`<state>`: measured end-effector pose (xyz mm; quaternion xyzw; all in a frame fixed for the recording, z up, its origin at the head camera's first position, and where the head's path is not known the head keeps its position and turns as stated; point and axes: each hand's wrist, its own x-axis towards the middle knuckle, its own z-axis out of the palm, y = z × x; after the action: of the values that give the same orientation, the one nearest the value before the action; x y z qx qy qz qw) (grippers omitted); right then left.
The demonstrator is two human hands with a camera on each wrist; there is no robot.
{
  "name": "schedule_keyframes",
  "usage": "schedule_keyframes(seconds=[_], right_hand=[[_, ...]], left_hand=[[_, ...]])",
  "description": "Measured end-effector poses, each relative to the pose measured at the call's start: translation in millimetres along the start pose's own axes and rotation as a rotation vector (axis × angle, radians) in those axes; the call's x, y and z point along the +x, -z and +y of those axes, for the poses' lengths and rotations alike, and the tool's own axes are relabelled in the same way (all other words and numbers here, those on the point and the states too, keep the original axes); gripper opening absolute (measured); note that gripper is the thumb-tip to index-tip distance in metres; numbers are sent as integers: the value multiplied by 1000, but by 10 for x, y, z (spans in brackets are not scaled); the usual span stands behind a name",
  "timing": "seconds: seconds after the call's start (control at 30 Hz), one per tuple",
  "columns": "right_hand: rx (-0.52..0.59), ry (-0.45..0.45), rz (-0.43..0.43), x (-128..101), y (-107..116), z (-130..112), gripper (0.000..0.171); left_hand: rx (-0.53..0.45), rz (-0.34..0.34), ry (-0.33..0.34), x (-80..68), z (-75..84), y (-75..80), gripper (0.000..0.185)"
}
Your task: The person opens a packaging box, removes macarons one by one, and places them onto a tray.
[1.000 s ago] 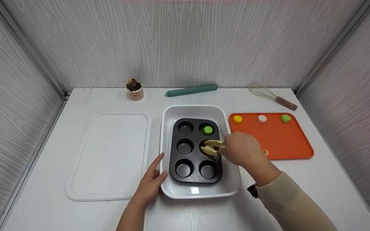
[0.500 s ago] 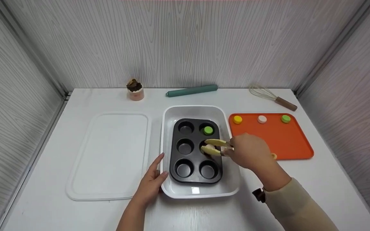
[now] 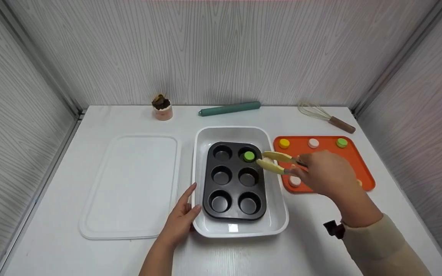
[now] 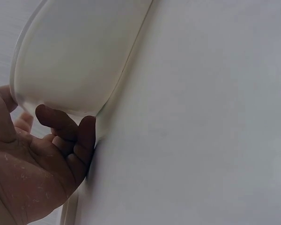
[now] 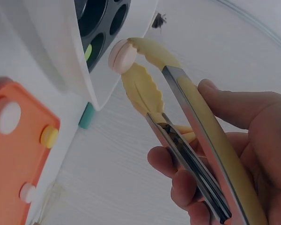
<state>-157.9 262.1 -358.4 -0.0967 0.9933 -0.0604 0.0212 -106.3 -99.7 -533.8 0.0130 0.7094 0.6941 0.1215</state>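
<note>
My right hand (image 3: 328, 174) grips yellow-tipped metal tongs (image 5: 210, 136). Between the tong tips is a pale pink macaron (image 5: 122, 57), up over the right side of a white tub (image 3: 240, 232). Inside the tub lies a dark muffin pan (image 3: 234, 188); a green macaron (image 3: 249, 156) sits in its back right cup, and its other cups hold nothing. My left hand (image 3: 178, 222) holds the tub's near left side, thumb over the rim and fingers bent against the outer wall (image 4: 75, 70).
Right of the tub, an orange tray (image 3: 355, 161) carries yellow, pink and green macarons along its back and a pale one (image 3: 294, 181) near its front. A white lid (image 3: 132, 188) lies left. Behind are a small potted decoration (image 3: 162, 109), green rolling pin (image 3: 229, 109) and whisk (image 3: 332, 118).
My right hand has lifted the pink macaron with the tongs out of the middle right cup and moved it up and right. The left hand stays at the tub.
</note>
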Motion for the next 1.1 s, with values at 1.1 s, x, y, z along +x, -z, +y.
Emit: schedule_keyframes(seconds=[1.1], right_hand=[[31,-169,-143,-384,-42,1527,45]], left_hand=[[118,18,-38,31,-45,10,69]])
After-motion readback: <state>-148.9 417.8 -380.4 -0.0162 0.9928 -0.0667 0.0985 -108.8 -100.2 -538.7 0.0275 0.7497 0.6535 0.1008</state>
